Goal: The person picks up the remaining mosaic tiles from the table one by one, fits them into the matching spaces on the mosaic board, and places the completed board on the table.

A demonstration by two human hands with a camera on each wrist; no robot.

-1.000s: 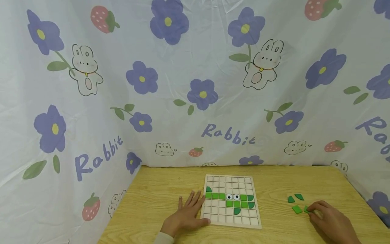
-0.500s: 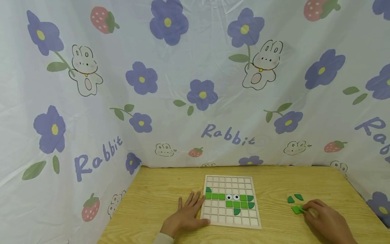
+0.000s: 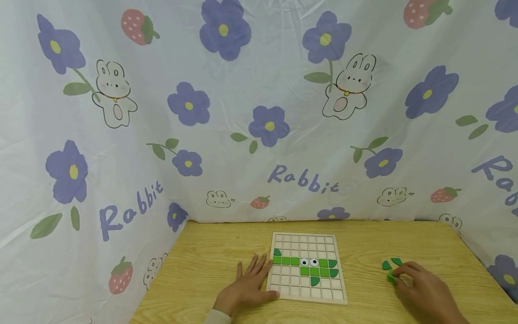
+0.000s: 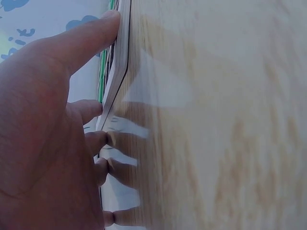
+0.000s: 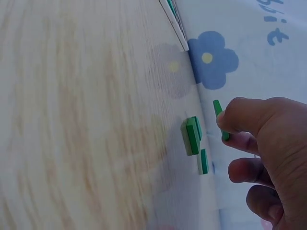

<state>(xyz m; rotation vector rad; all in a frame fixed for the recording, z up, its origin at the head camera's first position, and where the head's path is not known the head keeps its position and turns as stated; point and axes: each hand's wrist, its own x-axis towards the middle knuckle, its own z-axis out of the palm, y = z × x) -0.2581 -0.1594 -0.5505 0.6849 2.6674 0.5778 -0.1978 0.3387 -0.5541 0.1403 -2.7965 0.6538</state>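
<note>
A pale wooden gridded square board [image 3: 285,281] lies flat near the middle of the tabletop [image 3: 210,252]; light-green square tiles [image 3: 286,260], two round black-and-white eye pieces [image 3: 309,262] and dark-green quarter-round tiles [image 3: 315,281] fill some of its cells; other cells are bare. The left hand [image 3: 248,288] lies with fingers spread at the board's left edge, its thumb touching the near left corner; its grip is apart and clasps nothing.

The right hand [image 3: 422,285] is between the board and the tabletop's right edge; its grip is together, thumb and forefinger pinching a thin green wooden tile [image 5: 217,106], seen edge-on and raised off the tabletop; its full outline cannot be told. A loose light-green wooden square [image 5: 193,136] lies just beside it on the tabletop; two loose dark-green wooden quarter-rounds, one nearer the board [image 3: 386,265] and one nearer the tabletop's far edge [image 3: 396,261], lie close by.

The step in hand seems to be taking up a loose tile; carrying it to the board would call for a firm pinch, a turn to flat and lining up with a bare cell, while the left hand steadies the corner.
</note>
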